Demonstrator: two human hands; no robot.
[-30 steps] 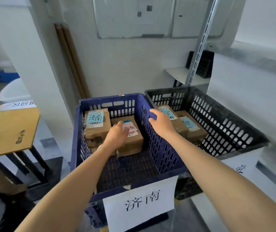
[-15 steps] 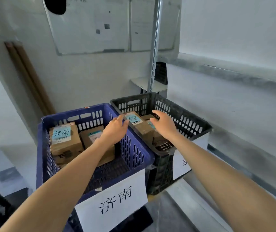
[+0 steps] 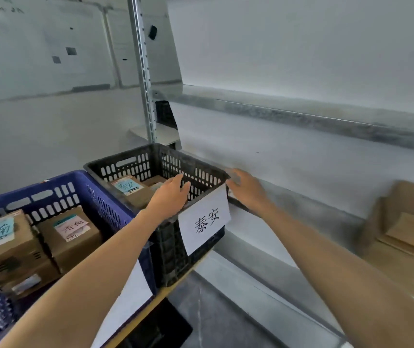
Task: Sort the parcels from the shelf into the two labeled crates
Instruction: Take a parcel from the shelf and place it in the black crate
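Blue crate [image 3: 75, 175] is nearest, on your left: two labelled cardboard parcels [image 3: 70, 234] sit side by side on top of others. Black crate [image 3: 168, 252] sits right against it, with a white sheet [image 3: 204, 219] marked 泰安 on its front and a blue-labelled parcel [image 3: 129, 189] inside. Your left hand [image 3: 170, 197] is over the black crate's front rim, fingers loose, holding nothing. Your right hand [image 3: 249, 189] is just past the crate's right corner at the lower shelf edge [image 3: 306, 199], fingers extended, nothing in it, blurred. Shelf parcels [image 3: 406, 237] lie far right, well apart from both hands. Shelf post [image 3: 143, 71] and whiteboard [image 3: 37, 46] are behind.
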